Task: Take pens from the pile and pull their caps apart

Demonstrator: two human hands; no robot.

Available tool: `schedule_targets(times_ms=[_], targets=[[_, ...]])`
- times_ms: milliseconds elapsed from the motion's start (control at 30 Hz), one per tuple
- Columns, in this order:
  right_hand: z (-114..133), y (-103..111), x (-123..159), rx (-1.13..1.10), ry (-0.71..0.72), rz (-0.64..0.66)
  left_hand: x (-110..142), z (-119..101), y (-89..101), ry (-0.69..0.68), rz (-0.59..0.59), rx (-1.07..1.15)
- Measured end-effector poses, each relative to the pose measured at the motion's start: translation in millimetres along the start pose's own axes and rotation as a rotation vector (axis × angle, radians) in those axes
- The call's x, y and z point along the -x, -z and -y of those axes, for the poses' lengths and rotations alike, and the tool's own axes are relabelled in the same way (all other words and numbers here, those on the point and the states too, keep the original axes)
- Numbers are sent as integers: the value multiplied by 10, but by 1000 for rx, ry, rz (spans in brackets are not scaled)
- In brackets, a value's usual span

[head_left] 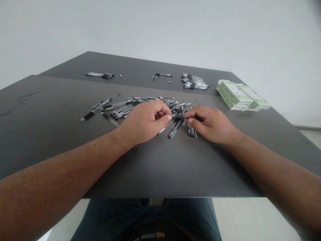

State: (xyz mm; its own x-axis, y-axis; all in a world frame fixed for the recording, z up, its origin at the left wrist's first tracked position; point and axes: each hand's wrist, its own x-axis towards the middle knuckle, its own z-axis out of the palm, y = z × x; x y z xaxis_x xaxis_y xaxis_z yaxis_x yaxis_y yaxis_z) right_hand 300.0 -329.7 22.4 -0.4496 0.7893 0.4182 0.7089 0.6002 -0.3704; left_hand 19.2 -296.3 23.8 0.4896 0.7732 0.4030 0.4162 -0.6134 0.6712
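Observation:
Between my two hands is a pen (178, 116) with a dark grip, held roughly level above a heap of pens. My left hand (150, 118) pinches its left end between thumb and forefinger. On its right end, the fingertips of my right hand (209, 123) are closed. Beneath and behind them spreads the heap of clear and black pens (125, 108), partly hidden by my left hand. A few pens with black caps (192, 131) stick out just below my right fingers.
Toward the back lie a small group of pens (99, 75), a single pen with loose caps (163, 75), and a neat pile of pens (194, 82). Green and white boxes (237, 95) stand at the right on the dark table (160, 170). A wall rises behind.

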Motion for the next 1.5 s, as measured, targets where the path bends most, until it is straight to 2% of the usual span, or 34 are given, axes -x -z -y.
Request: schedule_targets(times_ms=[200,400,600,767,900,1067,1233,1400,1500], targets=[[46,19,4,2,-9,10,0,-60,37,9,-5,-94],[82,21,11,-11,-87,-31,3,-38,30,16,7,-101],[90,39,-6,-3,-9,-5,7,-32,29,-16,17,-102],[104,46,3,-50,-94,2,20,-25,19,-28,23,-94],[107,50,-1,-10,1,24,20,-32,28,-40,22,-100],[106,48,7,-55,-99,19,14,-30,31,-41,42,-103],[113,71,-4,-28,-14,56,15,-16,20,-62,39,-100],[109,63,0,-85,-97,51,20,-24,20,-52,53,-111],[107,60,4,-41,-52,59,20,-32,23,-48,56,-120]])
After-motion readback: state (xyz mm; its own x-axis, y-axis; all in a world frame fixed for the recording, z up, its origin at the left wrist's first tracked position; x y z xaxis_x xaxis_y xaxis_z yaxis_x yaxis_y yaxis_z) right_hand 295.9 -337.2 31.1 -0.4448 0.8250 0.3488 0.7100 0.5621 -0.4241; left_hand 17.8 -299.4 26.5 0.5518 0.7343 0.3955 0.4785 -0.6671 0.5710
